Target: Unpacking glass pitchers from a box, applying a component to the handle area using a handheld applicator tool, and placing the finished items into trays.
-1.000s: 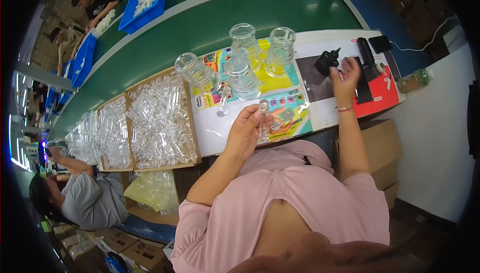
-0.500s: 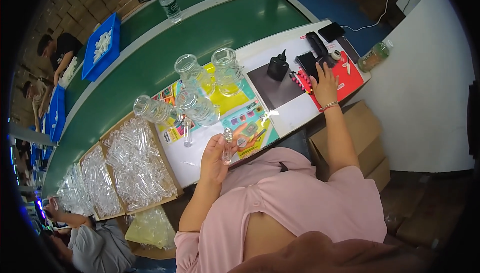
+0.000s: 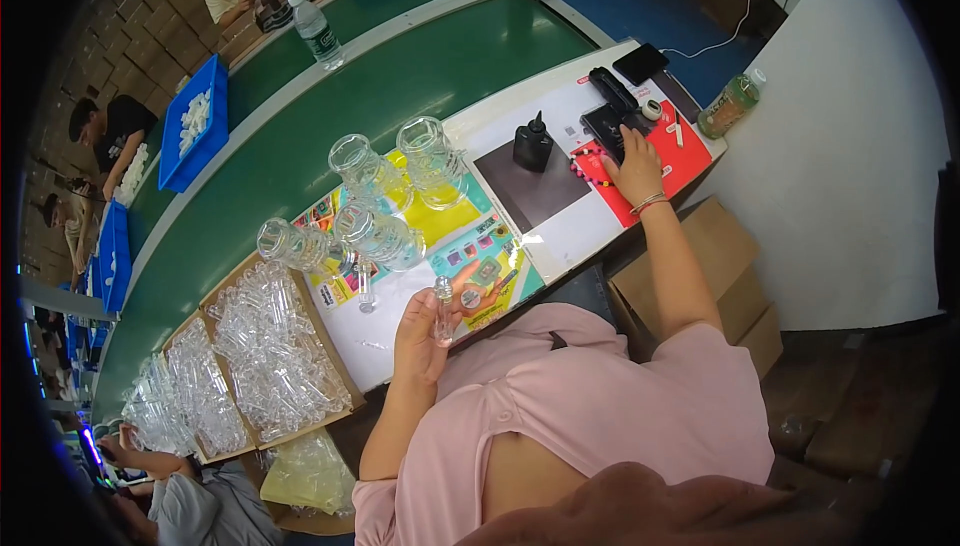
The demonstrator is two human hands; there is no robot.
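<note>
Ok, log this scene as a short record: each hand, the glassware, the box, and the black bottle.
Left hand: holds a small clear glass piece
Right hand: at a flat black object, beside a beaded string; grip unclear
Glassware: four large clear vessels, with a small loose piece near them
Cardboard box: at left, filled with clear glass pieces
Black bottle: upright on a dark rectangle

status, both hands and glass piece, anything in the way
Left hand gripping small clear glass piece. Right hand open at flat black object. Beaded loop beside that hand, possible snag.
</note>
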